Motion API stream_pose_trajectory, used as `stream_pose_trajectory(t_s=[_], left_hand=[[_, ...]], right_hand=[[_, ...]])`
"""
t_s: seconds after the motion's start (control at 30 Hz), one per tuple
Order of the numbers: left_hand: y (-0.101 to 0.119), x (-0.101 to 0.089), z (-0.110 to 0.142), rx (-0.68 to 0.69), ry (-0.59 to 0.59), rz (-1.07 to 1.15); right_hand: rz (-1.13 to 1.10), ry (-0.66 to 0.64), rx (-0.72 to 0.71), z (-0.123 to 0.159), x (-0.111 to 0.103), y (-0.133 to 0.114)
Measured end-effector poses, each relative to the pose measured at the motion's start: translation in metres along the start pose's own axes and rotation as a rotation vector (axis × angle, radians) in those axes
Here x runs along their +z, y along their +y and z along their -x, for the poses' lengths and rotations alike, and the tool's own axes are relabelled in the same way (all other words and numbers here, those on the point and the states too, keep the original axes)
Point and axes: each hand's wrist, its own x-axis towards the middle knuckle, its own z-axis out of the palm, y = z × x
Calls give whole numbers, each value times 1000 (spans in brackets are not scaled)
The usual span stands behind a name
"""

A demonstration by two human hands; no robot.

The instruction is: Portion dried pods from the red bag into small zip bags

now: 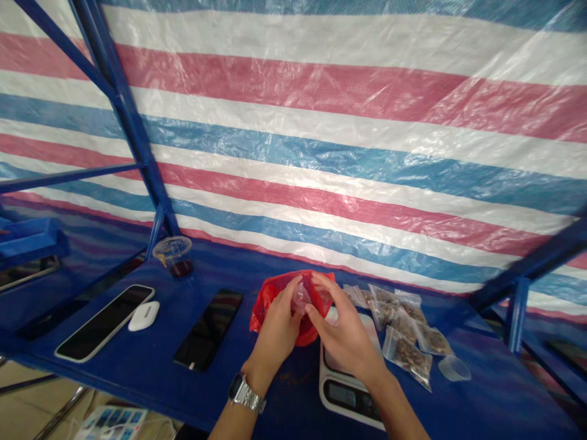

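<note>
My left hand (276, 330) and my right hand (343, 335) meet over the blue table, fingers pinched on a small clear plastic bag (301, 296). Right behind them sits a red plastic bag (275, 292), its mouth open toward me. A silver watch is on my left wrist. Under my right hand stands a white digital scale (339, 391). Several small clear bags filled with brown material (403, 333) lie to the right of the scale.
Two phones lie on the blue table (151, 366): a white-edged phone (104, 321) and a black phone (209, 329), with a white earbud case (143, 315) between them. A clear cup of dark liquid (174, 255) stands behind. A small clear cup (454, 368) lies at right. A striped tarp hangs behind.
</note>
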Motion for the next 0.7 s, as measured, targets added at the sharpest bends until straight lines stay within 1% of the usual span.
stream_pose_trajectory(t_s=[0.1,0.23,0.3,0.4,0.47,0.53,0.6,0.7], left_hand=[[0,-1,2,17,-29,-47],[-12,-1,4,133,-35,-143],[-20,0,4,165,-10,-197],[-30,1,4,228,1,-295],[-31,1,5,271,33,-352],[-29,-1,7,316,63,-426],[-25,-4,8,366,98,-503],[-19,-8,10,439,118,-601]], right_hand=[[1,-76,21,5,0,1],[36,-83,-22,4,-1,-2],[31,-43,-34,4,-1,-4],[12,84,33,8,1,-5],[2,114,77,13,4,-6],[-21,112,108,19,8,-6],[-103,106,158,23,11,-3],[-363,110,275,24,10,9]])
